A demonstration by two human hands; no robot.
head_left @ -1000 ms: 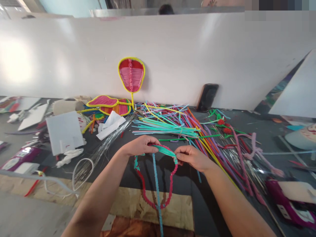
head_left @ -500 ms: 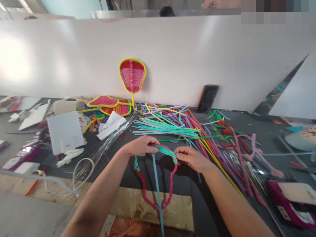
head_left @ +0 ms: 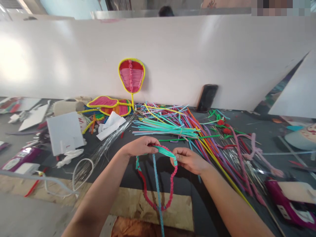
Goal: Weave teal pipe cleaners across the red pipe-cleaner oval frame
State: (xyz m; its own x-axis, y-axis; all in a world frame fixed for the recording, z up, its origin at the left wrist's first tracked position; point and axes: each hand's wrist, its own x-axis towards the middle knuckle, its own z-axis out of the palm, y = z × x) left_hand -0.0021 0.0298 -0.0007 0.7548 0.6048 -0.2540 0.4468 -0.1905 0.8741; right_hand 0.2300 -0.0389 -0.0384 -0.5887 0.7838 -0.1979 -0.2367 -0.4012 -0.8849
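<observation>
Both hands hold up a fan-shaped pipe-cleaner frame [head_left: 172,186] with a twisted red-pink outline. A light blue twisted stem [head_left: 157,181] runs down its middle and out past the bottom. Flat turquoise strands [head_left: 166,151] are stretched across the top right. My left hand [head_left: 140,145] pinches the top edge near the stem, thumb in front. At the upper right corner, the fingers of my right hand [head_left: 189,160] pinch the frame where turquoise wraps round it. More turquoise wrapping [head_left: 138,163] shows at the left corner, below my left hand.
Turquoise pipe cleaners [head_left: 168,126] lie in a bundle beyond my hands, with mixed colours around them. A finished yellow-edged fan [head_left: 131,75] stands against the white board [head_left: 172,49], as does a phone [head_left: 207,97]. Purple devices [head_left: 283,204] and wires [head_left: 108,141] lie at the sides.
My right hand's fingers have shifted slightly left and curled closer against the frame's right corner. My left hand keeps its pinch in nearly the same place.
</observation>
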